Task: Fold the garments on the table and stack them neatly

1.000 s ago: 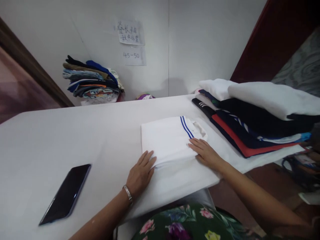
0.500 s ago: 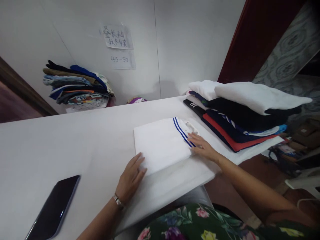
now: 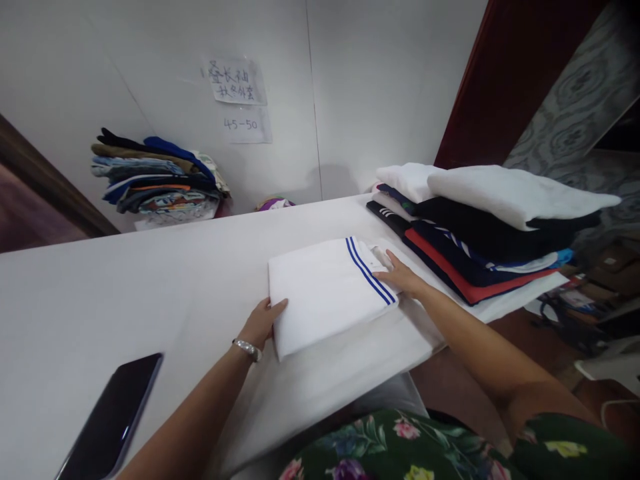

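A neatly folded white garment (image 3: 320,287), with two blue stripes near its collar end, lies on the white table in front of me. My left hand (image 3: 261,321) grips its left edge, thumb on top and the other fingers hidden beneath. At the collar end, my right hand (image 3: 403,275) holds the right side, the thumb over the cloth near the stripes; some of its fingers are hidden.
A tall pile of folded clothes (image 3: 480,247) stands to the right, white pieces on top. Another stack (image 3: 160,177) sits beyond the table's far edge at left. A dark phone (image 3: 113,417) lies at front left. Paper signs (image 3: 237,83) hang on the wall.
My left hand has gone from lying on the garment's lower left corner to gripping its left edge. My right hand has shifted off the stripes to the collar end.
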{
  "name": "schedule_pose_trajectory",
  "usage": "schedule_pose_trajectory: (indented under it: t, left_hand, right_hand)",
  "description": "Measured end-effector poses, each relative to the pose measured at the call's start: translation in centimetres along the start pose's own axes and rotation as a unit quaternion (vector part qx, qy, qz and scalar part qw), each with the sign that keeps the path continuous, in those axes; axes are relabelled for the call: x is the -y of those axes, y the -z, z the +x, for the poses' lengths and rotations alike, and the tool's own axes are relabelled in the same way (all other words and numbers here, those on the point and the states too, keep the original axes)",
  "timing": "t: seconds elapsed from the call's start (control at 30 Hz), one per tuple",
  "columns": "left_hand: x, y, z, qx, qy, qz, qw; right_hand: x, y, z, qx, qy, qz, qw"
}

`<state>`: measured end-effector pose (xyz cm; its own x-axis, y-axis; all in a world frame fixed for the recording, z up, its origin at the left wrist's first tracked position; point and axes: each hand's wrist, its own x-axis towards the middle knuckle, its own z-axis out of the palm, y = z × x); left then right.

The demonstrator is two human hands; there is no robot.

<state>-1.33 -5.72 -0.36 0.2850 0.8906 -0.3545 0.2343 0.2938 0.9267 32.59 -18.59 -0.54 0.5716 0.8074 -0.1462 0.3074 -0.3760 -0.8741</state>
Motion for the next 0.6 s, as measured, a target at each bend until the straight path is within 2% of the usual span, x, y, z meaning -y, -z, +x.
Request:
schedule_pose_trajectory:
  t: [0.17, 0.27, 0.43, 0.5, 0.6]
  left_hand:
    - [0.1, -0.6, 1.2, -0.058, -0.031, 0.085, 0.994]
    - [0.4, -0.6, 0.5, -0.051, -0.055, 0.119, 0.99]
    - [1.1, -0.3, -0.7, -0.021, -0.052, 0.118, 0.991]
    - [1.2, -0.2, -0.5, -0.018, -0.048, 0.105, 0.993]
    - [1.2, -0.2, -0.1, -0.003, -0.034, 0.085, 0.996]
  right_hand:
    - [-1.1, -0.7, 0.1, 0.02, 0.052, 0.043, 0.998]
    - [-2.3, -0.6, -0.5, 0.001, 0.085, 0.042, 0.995]
    - [-3.6, 0.7, -2.0, -0.009, 0.067, -0.114, 0.991]
    - [-2.9, 1.0, -2.2, -0.029, 0.099, -0.201, 0.974]
    - [-0.4, 0.1, -2.0, -0.045, 0.203, -0.292, 0.933]
